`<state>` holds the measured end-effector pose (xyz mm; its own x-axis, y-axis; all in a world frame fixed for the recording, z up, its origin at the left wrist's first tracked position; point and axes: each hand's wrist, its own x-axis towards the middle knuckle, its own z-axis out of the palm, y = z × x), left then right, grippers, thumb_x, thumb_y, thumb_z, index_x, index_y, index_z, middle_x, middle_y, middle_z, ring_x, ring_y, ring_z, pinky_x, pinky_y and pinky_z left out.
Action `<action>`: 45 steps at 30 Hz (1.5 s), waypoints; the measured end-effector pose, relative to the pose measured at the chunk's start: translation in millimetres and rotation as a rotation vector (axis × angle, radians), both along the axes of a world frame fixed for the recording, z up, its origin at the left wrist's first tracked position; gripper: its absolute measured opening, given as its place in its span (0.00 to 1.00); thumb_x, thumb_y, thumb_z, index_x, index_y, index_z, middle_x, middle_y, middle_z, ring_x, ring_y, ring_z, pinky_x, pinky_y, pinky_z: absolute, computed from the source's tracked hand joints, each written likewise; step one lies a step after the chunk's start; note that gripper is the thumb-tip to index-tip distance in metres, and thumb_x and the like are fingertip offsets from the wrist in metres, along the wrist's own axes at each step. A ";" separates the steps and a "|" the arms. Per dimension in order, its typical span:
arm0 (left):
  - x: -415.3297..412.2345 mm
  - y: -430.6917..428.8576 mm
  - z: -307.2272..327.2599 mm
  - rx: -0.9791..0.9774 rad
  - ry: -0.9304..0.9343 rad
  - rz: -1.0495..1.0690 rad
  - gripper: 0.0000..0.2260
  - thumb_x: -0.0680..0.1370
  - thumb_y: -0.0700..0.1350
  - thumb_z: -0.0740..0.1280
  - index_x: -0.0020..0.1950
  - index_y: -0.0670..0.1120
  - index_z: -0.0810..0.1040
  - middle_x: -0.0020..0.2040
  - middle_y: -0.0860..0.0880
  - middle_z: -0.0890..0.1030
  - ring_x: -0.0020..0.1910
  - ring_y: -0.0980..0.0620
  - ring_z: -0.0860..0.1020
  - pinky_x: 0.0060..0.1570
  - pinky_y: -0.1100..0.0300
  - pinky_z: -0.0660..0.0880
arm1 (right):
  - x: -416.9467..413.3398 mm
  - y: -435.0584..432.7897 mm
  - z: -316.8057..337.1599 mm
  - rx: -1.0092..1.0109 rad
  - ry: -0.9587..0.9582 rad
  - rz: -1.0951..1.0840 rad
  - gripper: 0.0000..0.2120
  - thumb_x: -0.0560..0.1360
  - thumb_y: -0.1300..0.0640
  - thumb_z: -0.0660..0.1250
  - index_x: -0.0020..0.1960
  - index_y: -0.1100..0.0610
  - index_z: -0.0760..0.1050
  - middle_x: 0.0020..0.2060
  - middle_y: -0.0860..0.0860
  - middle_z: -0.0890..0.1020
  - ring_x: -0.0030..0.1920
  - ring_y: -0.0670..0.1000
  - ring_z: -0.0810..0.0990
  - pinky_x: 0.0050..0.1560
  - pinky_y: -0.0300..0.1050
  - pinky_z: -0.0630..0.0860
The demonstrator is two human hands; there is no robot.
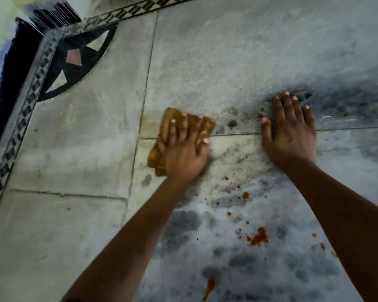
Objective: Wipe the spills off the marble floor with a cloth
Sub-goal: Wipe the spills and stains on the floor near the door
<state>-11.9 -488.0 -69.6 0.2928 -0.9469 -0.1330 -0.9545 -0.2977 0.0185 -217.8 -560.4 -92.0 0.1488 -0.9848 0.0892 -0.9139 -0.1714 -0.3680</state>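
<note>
My left hand (184, 150) presses a folded yellow-brown cloth (172, 123) flat against the grey marble floor (205, 62), fingers spread over it. The cloth lies across a tile joint near the middle of the view. My right hand (289, 129) rests flat on the floor to the right, palm down, fingers apart, holding nothing. Orange-red spill drops (259, 236) dot the marble between my forearms. A longer orange streak (210, 286) lies near the bottom edge. Small specks (245, 195) sit closer to the cloth.
A black-and-white patterned border strip (24, 118) runs along the left and top edges of the floor. A dark inlaid corner motif (79, 59) sits at the upper left. Beyond the border lies a dark blue rug (0, 83). Dark damp patches (347, 101) mottle the marble at right.
</note>
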 end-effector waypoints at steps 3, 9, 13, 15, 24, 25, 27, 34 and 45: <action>-1.2 -33.2 1.9 0.024 0.007 -0.158 0.24 0.80 0.59 0.45 0.76 0.61 0.44 0.78 0.53 0.43 0.77 0.48 0.41 0.71 0.38 0.42 | 0.3 -0.5 -0.4 -0.006 -0.006 0.011 0.31 0.77 0.45 0.45 0.75 0.60 0.56 0.75 0.58 0.56 0.75 0.55 0.53 0.74 0.50 0.45; 99.8 -76.9 5.7 0.014 0.122 0.259 0.26 0.81 0.58 0.48 0.77 0.57 0.45 0.79 0.50 0.45 0.77 0.46 0.43 0.71 0.37 0.45 | -2.8 -1.2 3.3 -0.008 -0.002 0.007 0.31 0.77 0.46 0.45 0.75 0.61 0.58 0.75 0.58 0.58 0.75 0.56 0.54 0.73 0.49 0.46; 51.6 -1.2 1.0 -0.016 0.063 0.387 0.27 0.81 0.57 0.46 0.77 0.52 0.43 0.78 0.47 0.44 0.77 0.45 0.44 0.71 0.39 0.45 | 1.5 -0.3 1.3 -0.003 0.009 0.004 0.31 0.77 0.46 0.47 0.74 0.62 0.58 0.74 0.59 0.58 0.75 0.57 0.55 0.73 0.51 0.47; 4.7 21.2 -0.5 0.003 0.004 0.240 0.29 0.78 0.59 0.43 0.77 0.52 0.41 0.78 0.46 0.43 0.77 0.45 0.44 0.71 0.39 0.44 | 1.0 0.2 1.0 0.002 0.018 0.001 0.30 0.77 0.46 0.47 0.74 0.62 0.58 0.75 0.59 0.58 0.75 0.57 0.54 0.74 0.51 0.47; 79.6 -91.1 3.6 0.052 0.074 0.259 0.28 0.80 0.58 0.47 0.77 0.51 0.41 0.78 0.48 0.43 0.77 0.46 0.43 0.73 0.41 0.44 | 0.6 -0.7 1.4 -0.002 0.018 0.005 0.30 0.77 0.46 0.46 0.75 0.60 0.56 0.75 0.57 0.57 0.75 0.55 0.53 0.74 0.50 0.46; 85.8 -80.5 3.5 0.043 0.078 0.302 0.28 0.81 0.58 0.46 0.77 0.50 0.41 0.78 0.47 0.43 0.77 0.46 0.43 0.73 0.42 0.44 | 0.6 -0.4 1.7 0.003 0.026 0.003 0.31 0.77 0.46 0.46 0.75 0.60 0.56 0.75 0.57 0.57 0.75 0.55 0.53 0.74 0.50 0.46; 74.2 -41.5 2.5 -0.010 0.081 0.389 0.28 0.81 0.58 0.46 0.78 0.49 0.42 0.78 0.47 0.44 0.77 0.46 0.44 0.72 0.41 0.44 | 0.7 0.0 2.4 0.011 0.044 -0.001 0.31 0.76 0.46 0.45 0.75 0.60 0.56 0.75 0.57 0.57 0.75 0.55 0.53 0.73 0.50 0.45; -49.9 -3.7 3.8 0.028 0.023 0.151 0.32 0.79 0.62 0.48 0.77 0.49 0.39 0.78 0.44 0.41 0.76 0.41 0.41 0.69 0.34 0.41 | 2.4 1.2 5.3 0.029 0.051 0.007 0.32 0.76 0.46 0.45 0.75 0.60 0.55 0.75 0.57 0.56 0.76 0.55 0.52 0.74 0.50 0.45; 100.0 -90.8 13.1 0.005 0.059 0.274 0.25 0.80 0.58 0.53 0.76 0.54 0.55 0.78 0.44 0.52 0.73 0.36 0.57 0.67 0.36 0.57 | 0.3 0.8 4.8 0.042 0.074 0.008 0.32 0.76 0.45 0.44 0.76 0.59 0.55 0.76 0.57 0.55 0.76 0.55 0.52 0.73 0.49 0.44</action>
<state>88.1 -578.8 -56.5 0.5292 -0.8330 -0.1617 -0.8358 -0.5445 0.0697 -217.5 -559.5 -87.2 0.1612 -0.9863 0.0363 -0.9375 -0.1645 -0.3065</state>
